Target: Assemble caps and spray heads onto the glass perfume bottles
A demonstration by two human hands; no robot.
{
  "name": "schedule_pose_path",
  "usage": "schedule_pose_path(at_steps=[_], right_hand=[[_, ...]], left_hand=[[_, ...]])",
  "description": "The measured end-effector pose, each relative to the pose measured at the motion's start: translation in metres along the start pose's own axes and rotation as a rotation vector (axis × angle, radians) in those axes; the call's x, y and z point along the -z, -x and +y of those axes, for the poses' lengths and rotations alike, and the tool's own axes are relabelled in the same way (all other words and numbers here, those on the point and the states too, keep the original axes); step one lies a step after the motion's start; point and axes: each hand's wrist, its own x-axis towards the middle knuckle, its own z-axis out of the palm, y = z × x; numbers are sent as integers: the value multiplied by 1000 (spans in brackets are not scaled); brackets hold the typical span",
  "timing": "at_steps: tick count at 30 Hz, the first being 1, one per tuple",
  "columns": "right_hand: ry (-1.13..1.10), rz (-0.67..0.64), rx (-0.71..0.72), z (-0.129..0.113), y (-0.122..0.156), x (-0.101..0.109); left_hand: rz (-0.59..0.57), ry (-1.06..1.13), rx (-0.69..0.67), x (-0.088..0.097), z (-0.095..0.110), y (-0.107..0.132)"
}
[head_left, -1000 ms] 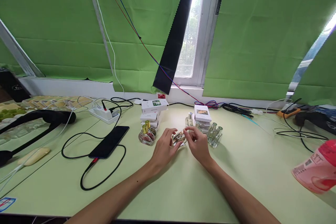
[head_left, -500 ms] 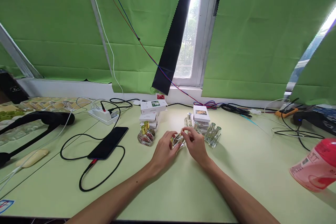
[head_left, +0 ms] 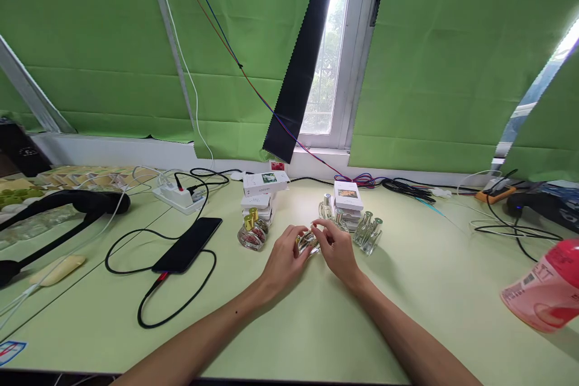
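Note:
Both hands meet at the middle of the pale green table (head_left: 316, 325) around a small clear glass perfume bottle with a gold top (head_left: 308, 242). My left hand (head_left: 284, 259) curls its fingers round the bottle's left side. My right hand (head_left: 338, 248) pinches at the bottle's top with thumb and forefinger. Just left stand round glass bottles with gold caps (head_left: 251, 231). To the right stand slim bottles with silver caps (head_left: 370, 231). Behind are stacks of white boxes (head_left: 263, 190) (head_left: 347, 199).
A black phone (head_left: 187, 244) on a black charging cable lies to the left, with a white power strip (head_left: 177, 195) behind it. Black cables (head_left: 511, 229) trail along the right. A pink bottle (head_left: 543, 289) lies at the right edge. Green cloth covers the window wall.
Both hands stay on the bottle; the fingers have drawn slightly closer together round it. Little else has shifted apart from small camera motion.

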Motion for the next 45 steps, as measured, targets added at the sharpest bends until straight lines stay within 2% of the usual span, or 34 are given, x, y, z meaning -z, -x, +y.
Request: schedule_pose_path(at_steps=[17,25,45], right_hand=[[8,-16,4,-6,-2,2],[75,-16,69,-11,-4,5],[21,-5,48,-9,-1,4]], left_hand=[[-6,8,-22,-1,0,0],[-17,29,-18,-1,2,1],[-13,10,-9,-2,0,1]])
